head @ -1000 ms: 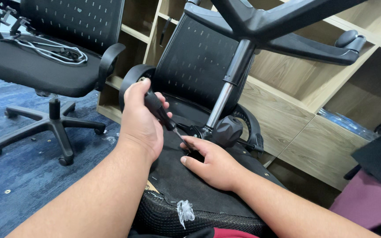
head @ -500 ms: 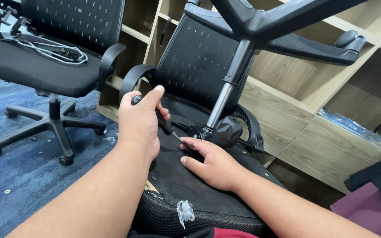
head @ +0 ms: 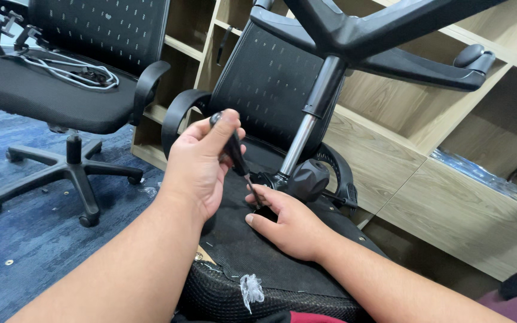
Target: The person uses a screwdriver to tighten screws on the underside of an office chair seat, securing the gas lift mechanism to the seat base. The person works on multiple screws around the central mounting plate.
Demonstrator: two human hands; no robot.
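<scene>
Against the underside of the overturned office chair (head: 252, 251), a black-handled screwdriver (head: 233, 149), held nearly upright. Long axis steep, handle end up and leaning slightly toward the left, metal tip pointing down and a little rightward, meeting the seat underside just left of the chair's black mechanism knob (head: 310, 177). Left hand (head: 198, 164) wrapped around the handle, fingers curled closed on it, thumb extended up along the top end. Right hand (head: 288, 224) pressed flat on the dark fabric of the seat underside just below the tip, fingers loosely spread, index finger touching the shaft near its point; nothing gripped in it. Above the knob, the chrome gas column (head: 306, 128) rising on a tilt up and to the right into the black star base (head: 390, 36), with one caster (head: 473, 55) at the end of an arm. Behind the column, the perforated black backrest (head: 264, 84). Near the seat's front edge, below both hands, a scrap of clear plastic (head: 251, 287). Well left of the overturned chair, a second office chair (head: 43, 90) upright on blue carpet (head: 25, 239), grey cable (head: 67, 69) on its seat. Behind the overturned chair, wooden shelving (head: 426, 137).
</scene>
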